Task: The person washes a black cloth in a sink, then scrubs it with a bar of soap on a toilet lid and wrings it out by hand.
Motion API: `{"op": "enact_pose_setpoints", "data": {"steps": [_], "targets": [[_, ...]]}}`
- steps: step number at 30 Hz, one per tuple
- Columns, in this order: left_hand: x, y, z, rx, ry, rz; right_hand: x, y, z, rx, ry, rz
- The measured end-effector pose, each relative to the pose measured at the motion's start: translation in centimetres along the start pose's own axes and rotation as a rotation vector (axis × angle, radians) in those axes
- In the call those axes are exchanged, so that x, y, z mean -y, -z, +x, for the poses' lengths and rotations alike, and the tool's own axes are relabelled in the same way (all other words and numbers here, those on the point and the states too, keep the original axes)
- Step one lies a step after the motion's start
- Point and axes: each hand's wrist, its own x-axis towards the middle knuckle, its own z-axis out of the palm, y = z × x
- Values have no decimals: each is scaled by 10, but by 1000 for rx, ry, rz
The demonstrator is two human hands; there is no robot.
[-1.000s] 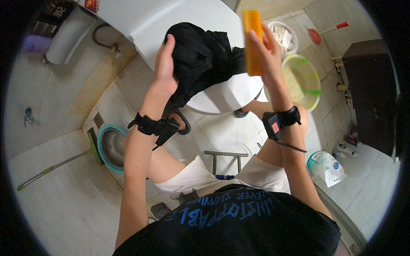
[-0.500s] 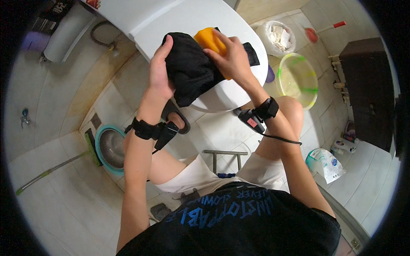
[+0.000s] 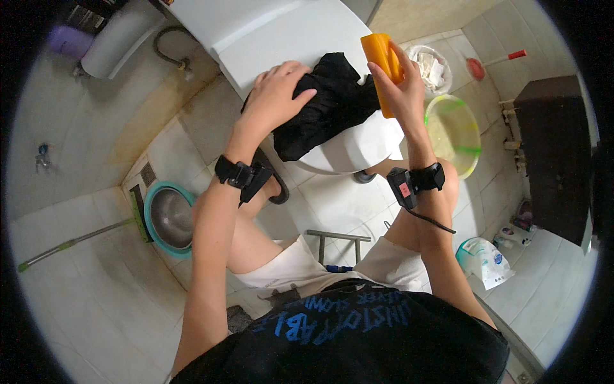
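A crumpled black cloth garment lies across the white toilet lid, hanging over its front edge. My left hand rests on the garment's left part, fingers stretched and thumb apart. To the right, my right hand grips an orange bar of soap, raised and tilted upright beside the garment. Thumb and fingers lie on opposite sides of the bar, which is apart from the cloth.
A lined waste bin and a green-rimmed basin stand to the right. Left of my legs are a teal-rimmed basin and a green-handled mop. A dark cabinet is at the far right. A metal stool frame sits between my knees.
My right hand has lifted the soap off the garment, up and to the right. My left hand has gone from the garment's left edge to lying over its top. The cloth has spread out rightward.
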Motion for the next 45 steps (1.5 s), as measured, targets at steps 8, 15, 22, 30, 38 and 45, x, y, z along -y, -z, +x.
{"op": "enact_pose_setpoints", "data": {"steps": [8, 15, 22, 30, 38, 45], "targets": [[-3, 3, 31, -49, 199, -494, 1, -3, 4, 13, 36, 89], [35, 4, 23, -265, 456, -187, 7, -12, 12, -22, 103, 19], [22, 6, -15, 107, 250, 52, 20, -66, 9, 142, 346, -206], [12, 17, -34, 281, 297, 120, 2, -85, 10, 316, 519, -478], [15, 15, -35, 268, 289, 84, -22, -76, 38, 240, 531, -607], [15, 12, -32, 287, 298, 104, -43, -73, 60, 170, 529, -646]]}}
